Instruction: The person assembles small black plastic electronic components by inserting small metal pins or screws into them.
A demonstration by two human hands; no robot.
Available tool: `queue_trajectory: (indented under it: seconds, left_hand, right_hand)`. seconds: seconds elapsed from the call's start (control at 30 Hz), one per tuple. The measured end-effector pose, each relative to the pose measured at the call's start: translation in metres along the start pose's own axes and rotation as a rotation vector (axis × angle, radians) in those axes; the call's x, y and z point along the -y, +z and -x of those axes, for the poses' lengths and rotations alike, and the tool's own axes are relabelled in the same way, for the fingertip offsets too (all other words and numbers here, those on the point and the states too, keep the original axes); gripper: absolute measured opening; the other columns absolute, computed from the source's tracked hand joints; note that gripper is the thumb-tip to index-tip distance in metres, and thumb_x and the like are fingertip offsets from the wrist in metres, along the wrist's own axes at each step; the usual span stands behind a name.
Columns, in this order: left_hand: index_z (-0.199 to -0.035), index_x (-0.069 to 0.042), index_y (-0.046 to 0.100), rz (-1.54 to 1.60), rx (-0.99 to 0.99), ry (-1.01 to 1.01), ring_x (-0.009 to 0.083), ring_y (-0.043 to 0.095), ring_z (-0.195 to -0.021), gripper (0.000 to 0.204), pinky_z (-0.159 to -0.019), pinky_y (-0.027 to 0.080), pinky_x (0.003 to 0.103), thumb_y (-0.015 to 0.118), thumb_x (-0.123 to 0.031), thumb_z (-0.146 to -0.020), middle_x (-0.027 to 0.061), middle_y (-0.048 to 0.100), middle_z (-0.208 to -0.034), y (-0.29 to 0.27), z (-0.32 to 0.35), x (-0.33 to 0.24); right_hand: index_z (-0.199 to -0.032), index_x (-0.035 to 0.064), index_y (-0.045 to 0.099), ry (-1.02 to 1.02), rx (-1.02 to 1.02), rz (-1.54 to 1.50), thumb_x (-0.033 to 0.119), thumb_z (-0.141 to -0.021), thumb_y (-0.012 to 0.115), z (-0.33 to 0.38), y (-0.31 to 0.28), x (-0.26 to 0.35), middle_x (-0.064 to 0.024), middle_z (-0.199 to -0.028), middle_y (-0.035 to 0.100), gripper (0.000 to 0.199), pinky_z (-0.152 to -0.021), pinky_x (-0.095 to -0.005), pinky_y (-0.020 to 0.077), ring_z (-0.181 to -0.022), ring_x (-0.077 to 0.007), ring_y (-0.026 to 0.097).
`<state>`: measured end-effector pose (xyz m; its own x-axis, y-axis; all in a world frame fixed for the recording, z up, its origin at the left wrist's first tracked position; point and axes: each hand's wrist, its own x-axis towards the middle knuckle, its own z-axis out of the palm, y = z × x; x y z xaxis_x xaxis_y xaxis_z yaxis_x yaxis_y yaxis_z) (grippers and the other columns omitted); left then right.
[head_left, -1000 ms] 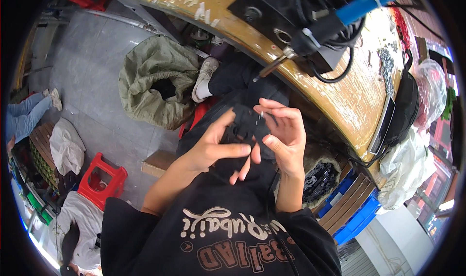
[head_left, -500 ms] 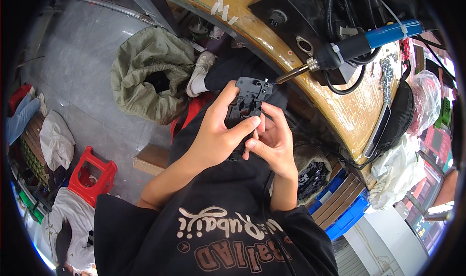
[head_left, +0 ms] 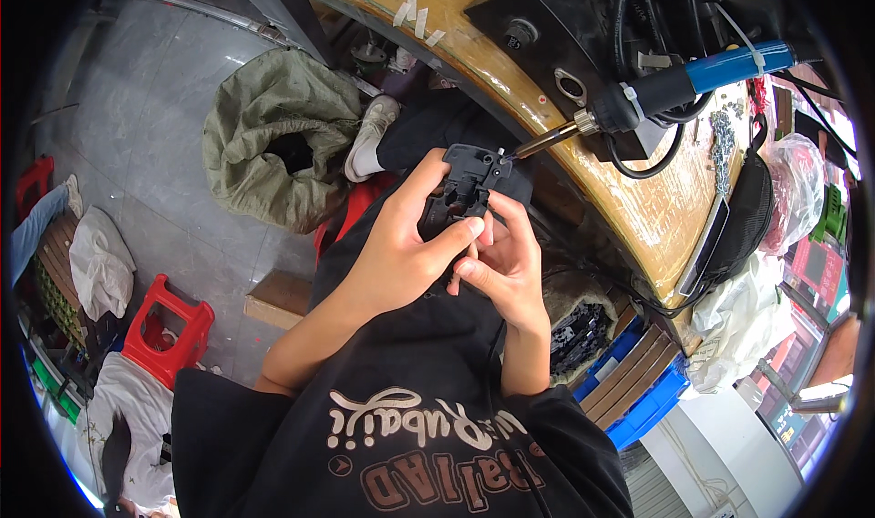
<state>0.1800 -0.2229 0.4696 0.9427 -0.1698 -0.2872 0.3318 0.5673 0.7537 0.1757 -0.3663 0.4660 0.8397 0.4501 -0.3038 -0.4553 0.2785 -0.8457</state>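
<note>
Grey floor (head_left: 146,126); hands (head_left: 406,253) half-curled, both on black casing (head_left: 470,166).

Our bare left forearm (head_left: 314,340) slants up and inward to our bare left hand (head_left: 406,249), which curls in a hold, its thumb reaching across toward the right. Our bare right forearm (head_left: 526,358) rises more steeply; our bare right hand (head_left: 515,281) sits close beside the left, index finger bent, thumb pointing inward.
</note>
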Motion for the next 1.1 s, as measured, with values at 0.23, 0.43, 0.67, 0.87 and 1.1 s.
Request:
queue_trajectory:
  seconds: [0.23,0.43,0.67,0.87,1.1]
  left_hand:
    - [-0.106,-0.001,0.039,0.034,-0.004,-0.013,0.0068,0.053,-0.057,0.028,-0.038,0.044,0.019,0.049,0.004,-0.080,0.0045,0.052,-0.075,-0.0004,-0.0037,0.0005]
    - [-0.106,-0.001,0.039,0.049,-0.004,-0.005,0.0069,0.052,-0.057,0.028,-0.038,0.043,0.019,0.049,0.003,-0.080,0.0049,0.052,-0.076,0.0011,-0.0031,-0.0023]
    - [-0.104,-0.002,0.040,0.016,-0.002,0.006,0.0061,0.052,-0.057,0.026,-0.037,0.043,0.019,0.049,0.003,-0.080,0.0047,0.053,-0.074,0.0010,-0.0043,-0.0030]
    - [-0.103,-0.002,0.040,-0.018,-0.022,0.002,0.0054,0.050,-0.056,0.026,-0.037,0.042,0.019,0.050,0.000,-0.080,0.0038,0.052,-0.073,0.0023,-0.0031,-0.0031]
    - [-0.103,-0.002,0.039,-0.027,-0.010,0.005,0.0052,0.050,-0.056,0.025,-0.037,0.043,0.019,0.049,0.001,-0.080,0.0036,0.052,-0.072,0.0025,-0.0053,-0.0053]
  right_hand:
    - [-0.126,0.0043,0.033,0.013,-0.030,-0.005,-0.005,-0.073,0.063,-0.0034,-0.0002,0.0015,-0.0011,-0.082,0.036,0.062,-0.057,-0.0276,0.0540,-0.065,-0.0084,0.044]
    - [-0.126,0.0039,0.033,-0.035,-0.005,-0.021,-0.006,-0.073,0.063,-0.0038,0.0002,0.0016,-0.0012,-0.082,0.036,0.062,-0.057,-0.0275,0.0543,-0.065,-0.0085,0.044]
    - [-0.126,0.0035,0.033,-0.033,-0.013,-0.019,-0.006,-0.073,0.063,-0.0046,0.0000,0.0013,-0.0011,-0.083,0.036,0.062,-0.057,-0.0273,0.0543,-0.066,-0.0085,0.045]
    - [-0.126,0.0032,0.033,-0.021,-0.026,-0.028,-0.006,-0.073,0.063,-0.0042,0.0007,-0.0002,-0.0008,-0.082,0.036,0.062,-0.056,-0.0273,0.0541,-0.067,-0.0087,0.045]
    - [-0.125,0.0022,0.033,-0.010,-0.038,-0.012,-0.006,-0.072,0.064,-0.0066,0.0010,0.0014,-0.0007,-0.082,0.036,0.062,-0.056,-0.0277,0.0543,-0.067,-0.0084,0.045]
